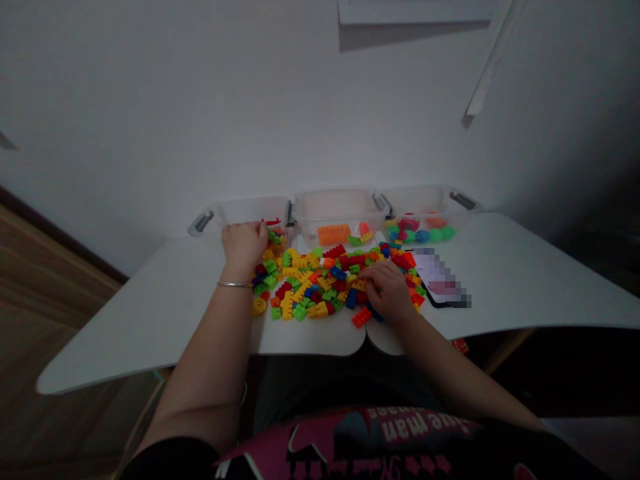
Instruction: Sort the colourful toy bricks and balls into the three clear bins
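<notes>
Head view, looking down over a white table (150,313) with rounded corners and a notch at the middle of its near edge, pushed against a plain white wall (200,100). Dim room, light low and grey. Wood-toned floor (35,287) at far left with a dark skirting line along the foot of the wall. High on the wall, the lower edge of a pale frame (415,10) casting a shadow, and a slim white strip (493,60) slanting down at the right. Along the back of the table, three clear bins side by side: left bin (235,213) with grey handle clips, middle bin (335,213) holding an orange block (334,235), right bin (425,207) holding round pieces in pink, blue and green. In front of the bins, a loose pile of bricks (310,280) in yellow, green, red, orange and blue, spread over the table's centre. Left hand (244,243), thin bangle on the wrist, at the front of the left bin, fingers curled around a green brick (274,235). Right hand (387,287) palm down on the right side of the pile, fingers bent among the bricks; whether anything is gripped, impossible to tell. Just right of that hand, a flat pale item (440,280), blurred out. At the bottom edge, a dark shirt (380,440) with pink print.
</notes>
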Demonstrator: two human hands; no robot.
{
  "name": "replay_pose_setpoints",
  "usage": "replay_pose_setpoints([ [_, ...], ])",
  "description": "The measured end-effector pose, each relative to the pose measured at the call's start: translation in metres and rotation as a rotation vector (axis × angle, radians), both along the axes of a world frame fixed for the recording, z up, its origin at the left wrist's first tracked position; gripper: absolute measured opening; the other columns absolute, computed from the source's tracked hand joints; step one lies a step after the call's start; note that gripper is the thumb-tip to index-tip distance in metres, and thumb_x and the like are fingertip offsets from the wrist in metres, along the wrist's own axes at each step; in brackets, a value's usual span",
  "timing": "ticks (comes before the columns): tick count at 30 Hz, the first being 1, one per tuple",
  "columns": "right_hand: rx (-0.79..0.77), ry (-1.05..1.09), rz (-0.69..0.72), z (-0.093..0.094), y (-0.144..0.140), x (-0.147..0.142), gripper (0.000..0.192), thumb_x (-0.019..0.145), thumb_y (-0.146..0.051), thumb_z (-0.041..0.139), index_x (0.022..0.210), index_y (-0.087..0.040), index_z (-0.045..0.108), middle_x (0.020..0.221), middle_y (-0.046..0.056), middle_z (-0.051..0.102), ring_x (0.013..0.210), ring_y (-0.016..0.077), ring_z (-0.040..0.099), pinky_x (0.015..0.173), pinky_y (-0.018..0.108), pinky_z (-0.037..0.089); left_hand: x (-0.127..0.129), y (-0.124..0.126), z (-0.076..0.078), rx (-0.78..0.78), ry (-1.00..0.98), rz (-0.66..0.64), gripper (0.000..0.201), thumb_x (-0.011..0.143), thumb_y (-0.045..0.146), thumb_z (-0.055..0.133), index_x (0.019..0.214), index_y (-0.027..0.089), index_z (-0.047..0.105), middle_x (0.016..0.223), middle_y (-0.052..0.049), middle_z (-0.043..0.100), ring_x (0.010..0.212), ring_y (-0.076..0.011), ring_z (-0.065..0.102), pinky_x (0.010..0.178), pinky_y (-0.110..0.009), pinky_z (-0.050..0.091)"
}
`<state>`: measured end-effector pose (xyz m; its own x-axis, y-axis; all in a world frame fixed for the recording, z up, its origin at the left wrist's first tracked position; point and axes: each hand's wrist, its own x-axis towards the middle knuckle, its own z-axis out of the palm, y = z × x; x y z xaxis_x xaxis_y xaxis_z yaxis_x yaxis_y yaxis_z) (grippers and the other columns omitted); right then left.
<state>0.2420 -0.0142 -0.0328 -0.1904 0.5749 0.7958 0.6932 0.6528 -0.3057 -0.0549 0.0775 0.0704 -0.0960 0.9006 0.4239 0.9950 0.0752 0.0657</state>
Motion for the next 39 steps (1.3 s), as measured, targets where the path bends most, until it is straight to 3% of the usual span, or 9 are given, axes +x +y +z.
replay_pose_setpoints([
  [6, -0.002, 0.006, 0.002, 0.001, 0.0, 0.0, 0.022, 0.081, -0.007, 0.051, 0.085, -0.022, 0.067, 0.088, 0.005, 0.071, 0.088, 0.0225, 0.061, 0.087, 0.041, 0.049, 0.004, -0.01, 0.004, 0.144, -0.139, -0.187, 0.043, 0.092, 0.035, 0.042, 0.127, 0.022, 0.064, 0.134, -0.012, 0.062, 0.125, -0.0332, 0.052, 0.113, -0.06, 0.02],
  [12, -0.014, 0.019, -0.006, 0.001, 0.0, -0.001, 0.022, 0.081, -0.008, 0.052, 0.084, -0.023, 0.068, 0.087, 0.005, 0.071, 0.089, 0.0231, 0.061, 0.087, 0.042, 0.05, 0.021, -0.043, 0.002, 0.168, -0.186, -0.472, 0.031, 0.091, 0.033, 0.05, 0.109, 0.019, 0.071, 0.118, -0.01, 0.069, 0.114, -0.0263, 0.059, 0.104, -0.043, 0.04],
  [19, -0.047, 0.014, -0.003, 0.001, -0.001, -0.001, 0.023, 0.081, -0.008, 0.051, 0.085, -0.022, 0.068, 0.087, 0.005, 0.07, 0.088, 0.0229, 0.061, 0.086, 0.042, 0.049, 0.044, -0.069, -0.025, -0.096, 0.068, -0.722, 0.02, 0.089, 0.023, 0.056, 0.099, 0.021, 0.073, 0.098, -0.009, 0.071, 0.095, -0.0244, 0.063, 0.087, -0.039, 0.048],
  [23, -0.032, 0.003, -0.006, 0.001, -0.001, 0.0, 0.022, 0.082, -0.008, 0.051, 0.085, -0.022, 0.067, 0.087, 0.005, 0.071, 0.088, 0.0229, 0.061, 0.087, 0.042, 0.049, 0.045, -0.066, -0.036, -0.183, 0.159, -0.75, 0.023, 0.089, 0.018, 0.054, 0.101, 0.02, 0.073, 0.097, -0.01, 0.069, 0.091, -0.0234, 0.062, 0.083, -0.038, 0.05],
  [30, -0.039, 0.01, 0.0, 0.002, -0.002, -0.002, 0.023, 0.081, -0.008, 0.051, 0.085, -0.022, 0.068, 0.086, 0.005, 0.07, 0.089, 0.0232, 0.061, 0.085, 0.041, 0.049, 0.041, -0.058, -0.05, -0.26, 0.072, -0.822, 0.021, 0.085, 0.017, 0.059, 0.099, 0.023, 0.073, 0.099, -0.007, 0.068, 0.094, -0.0209, 0.062, 0.087, -0.036, 0.05],
  [39, -0.014, 0.007, 0.003, 0.002, -0.001, -0.002, 0.023, 0.081, -0.007, 0.051, 0.084, -0.023, 0.067, 0.086, 0.005, 0.071, 0.087, 0.023, 0.061, 0.085, 0.041, 0.049, 0.046, -0.055, -0.051, -0.244, 0.101, -0.771, 0.019, 0.084, 0.017, 0.058, 0.095, 0.02, 0.072, 0.097, -0.008, 0.067, 0.095, -0.0219, 0.062, 0.087, -0.036, 0.05],
])
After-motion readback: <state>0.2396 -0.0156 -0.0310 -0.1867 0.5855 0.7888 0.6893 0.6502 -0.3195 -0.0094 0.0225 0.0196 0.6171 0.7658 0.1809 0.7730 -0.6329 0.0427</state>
